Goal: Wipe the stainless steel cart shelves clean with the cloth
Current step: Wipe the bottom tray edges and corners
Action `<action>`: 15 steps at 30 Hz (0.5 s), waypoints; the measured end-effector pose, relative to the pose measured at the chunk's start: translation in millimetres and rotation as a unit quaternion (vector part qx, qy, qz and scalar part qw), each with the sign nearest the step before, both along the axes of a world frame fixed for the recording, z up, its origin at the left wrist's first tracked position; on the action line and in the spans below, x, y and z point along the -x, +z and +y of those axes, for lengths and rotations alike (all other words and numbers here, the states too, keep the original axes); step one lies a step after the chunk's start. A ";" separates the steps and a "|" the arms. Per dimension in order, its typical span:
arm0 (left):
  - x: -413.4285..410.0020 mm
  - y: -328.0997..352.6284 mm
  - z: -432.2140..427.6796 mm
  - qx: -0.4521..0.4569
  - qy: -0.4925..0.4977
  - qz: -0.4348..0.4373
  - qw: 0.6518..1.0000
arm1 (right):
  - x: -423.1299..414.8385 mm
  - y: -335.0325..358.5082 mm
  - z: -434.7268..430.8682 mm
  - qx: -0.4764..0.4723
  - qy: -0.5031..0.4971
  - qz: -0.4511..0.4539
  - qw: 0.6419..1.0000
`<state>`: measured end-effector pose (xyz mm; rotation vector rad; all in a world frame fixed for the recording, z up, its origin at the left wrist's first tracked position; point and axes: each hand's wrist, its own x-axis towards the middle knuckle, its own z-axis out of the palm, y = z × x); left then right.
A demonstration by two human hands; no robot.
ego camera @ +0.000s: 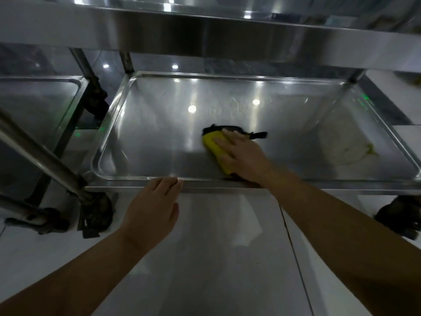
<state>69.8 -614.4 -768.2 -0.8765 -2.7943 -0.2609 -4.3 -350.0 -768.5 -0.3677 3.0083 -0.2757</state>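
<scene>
The right hand [241,156] is pressing flat, fingers straight, on the yellow cloth [213,142], which is lying near the middle of the cart's lower shelf [159,133], a black edge poking out past the fingertips. The left hand [152,208] is resting open on the shelf's front rim [205,182], fingers stretched and gripping nothing. A pale smear [346,149] is showing at the shelf's right end, well apart from the cloth, with the upper shelf [205,39] overhead
</scene>
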 end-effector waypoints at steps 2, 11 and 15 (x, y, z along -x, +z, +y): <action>1.9 -0.2 1.0 0.004 0.005 -0.002 1.000 | 8.4 0.6 43.2 -0.008 -0.075 0.011 0.997; -1.3 2.9 4.1 -0.032 0.011 -0.014 0.999 | -8.3 6.1 164.5 -0.040 -0.325 -0.031 0.944; -2.4 5.7 6.1 -0.027 0.006 0.010 1.000 | -14.5 0.0 117.5 -0.058 -0.206 -0.026 0.977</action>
